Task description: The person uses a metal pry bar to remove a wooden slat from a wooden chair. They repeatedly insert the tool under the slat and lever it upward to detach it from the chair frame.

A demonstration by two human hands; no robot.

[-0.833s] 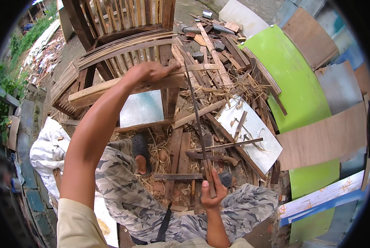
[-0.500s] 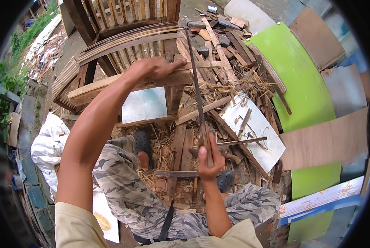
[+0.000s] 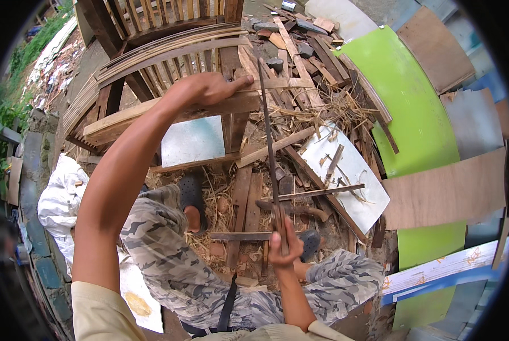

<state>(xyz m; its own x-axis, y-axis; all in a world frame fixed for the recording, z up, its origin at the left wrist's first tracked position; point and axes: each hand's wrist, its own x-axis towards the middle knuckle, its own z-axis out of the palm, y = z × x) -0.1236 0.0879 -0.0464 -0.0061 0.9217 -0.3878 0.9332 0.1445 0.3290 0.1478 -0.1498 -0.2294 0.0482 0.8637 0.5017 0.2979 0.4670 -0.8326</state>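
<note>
A long, narrow handsaw (image 3: 269, 131) stands with its thin blade pointing away from me. My right hand (image 3: 286, 245) is wrapped round its wooden handle, low in front of my body. The blade's far part crosses a thin wooden strip (image 3: 293, 83), which sticks out to the right past it. My left hand (image 3: 219, 88) grips that strip, thumb stretched toward the blade, and bears on the thick wooden beam (image 3: 121, 120) beneath. Most of its fingers are hidden. The beam belongs to, or rests on, a slatted wooden bench (image 3: 169, 50); I cannot tell which.
Scrap wood (image 3: 317, 62) and straw are heaped beyond the saw. A white sheet (image 3: 359, 190) with sticks on it lies at right, beside a bright green panel (image 3: 414, 108). A curved wooden handle (image 3: 311, 211) lies near my right foot. A white sack (image 3: 64, 196) sits at left.
My right hand has pulled the saw back toward my body, so its handle sits lower. My left hand keeps its hold on the strip. The whole view has shifted slightly.
</note>
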